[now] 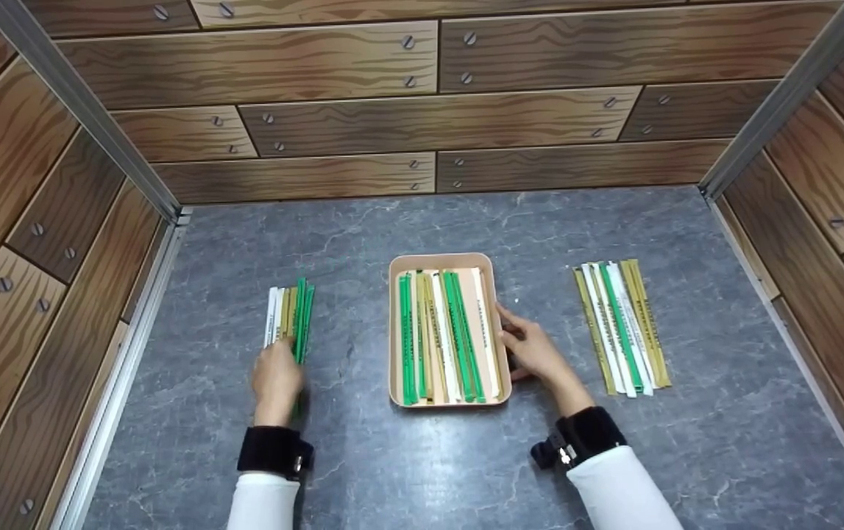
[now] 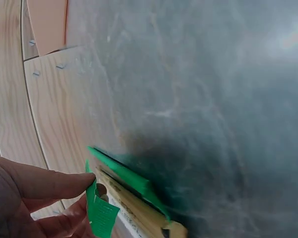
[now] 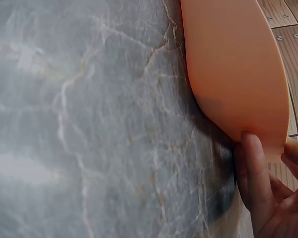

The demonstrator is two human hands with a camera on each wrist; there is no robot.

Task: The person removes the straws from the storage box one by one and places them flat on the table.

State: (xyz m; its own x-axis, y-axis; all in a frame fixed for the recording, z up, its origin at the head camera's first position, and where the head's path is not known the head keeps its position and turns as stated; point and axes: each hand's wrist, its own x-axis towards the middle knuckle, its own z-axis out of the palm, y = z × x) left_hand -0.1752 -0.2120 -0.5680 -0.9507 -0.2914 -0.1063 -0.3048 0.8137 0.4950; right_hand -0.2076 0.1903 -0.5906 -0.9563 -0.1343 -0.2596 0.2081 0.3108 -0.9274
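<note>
My left hand (image 1: 277, 374) pinches a green stick packet (image 2: 100, 212) between thumb and fingers, at the left-hand bunch. Just beside it lie white, gold and green stick packets (image 1: 272, 315), their lower ends hidden by the hand. My right hand (image 1: 536, 347) holds the right edge of a peach-coloured tray (image 1: 441, 262). In the right wrist view its fingers (image 3: 256, 166) press the tray's outer wall (image 3: 233, 64), with the thumb near the rim. Green, gold and white stick packets (image 1: 454, 331) lie lengthwise inside the tray.
Another row of gold, white and green stick packets (image 1: 622, 327) lies right of the tray. The grey marbled tabletop (image 1: 363, 235) is bounded by wood-patterned walls (image 1: 333, 121) at the back and both sides, with metal rails (image 1: 83, 96) at the corners.
</note>
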